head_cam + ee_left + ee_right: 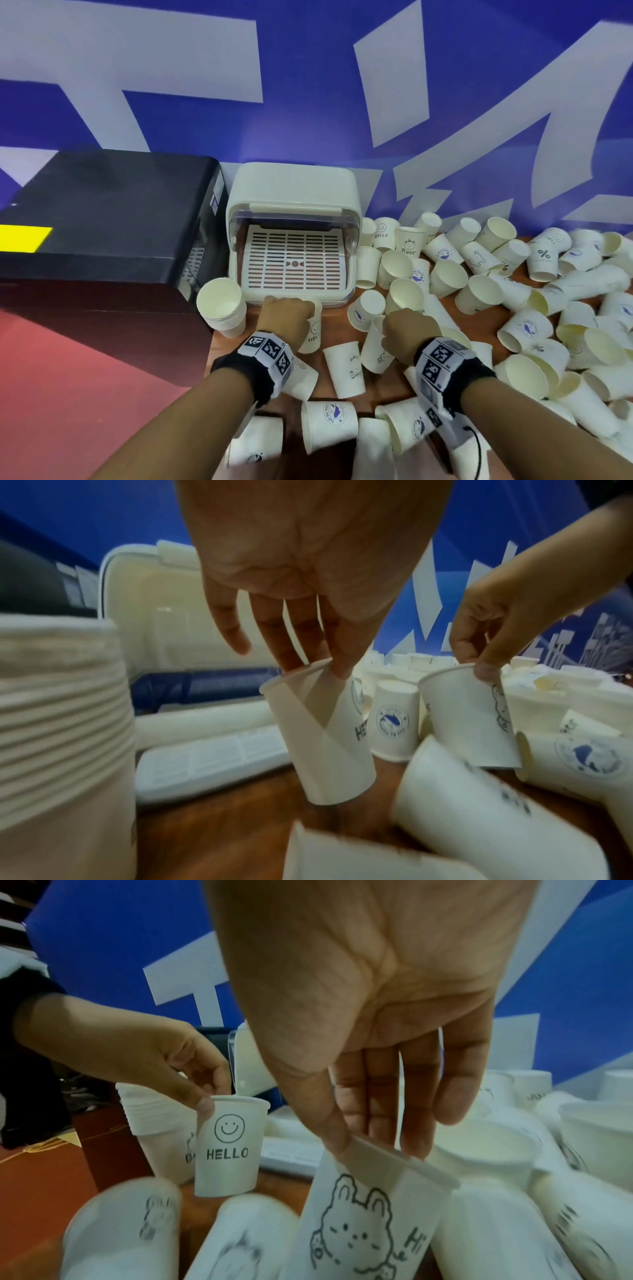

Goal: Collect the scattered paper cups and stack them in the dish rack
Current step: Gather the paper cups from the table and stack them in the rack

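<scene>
My left hand (291, 308) pinches the rim of an upright white paper cup with a smiley and "HELLO" (227, 1148), held just above the table in front of the dish rack (294, 260). The rack is white, its lid is raised and its slatted tray holds nothing. My right hand (373, 1148) pinches the rim of a rabbit-print "Hi" cup (369, 1218), lifted among the loose cups right of the rack. A tall stack of nested cups (222, 308) stands left of the rack's front corner.
Several loose paper cups (513, 291) lie and stand across the wooden table (233, 346) to the right and near me. A big black box (102, 222) stands left of the rack. A blue banner wall (308, 85) closes the back.
</scene>
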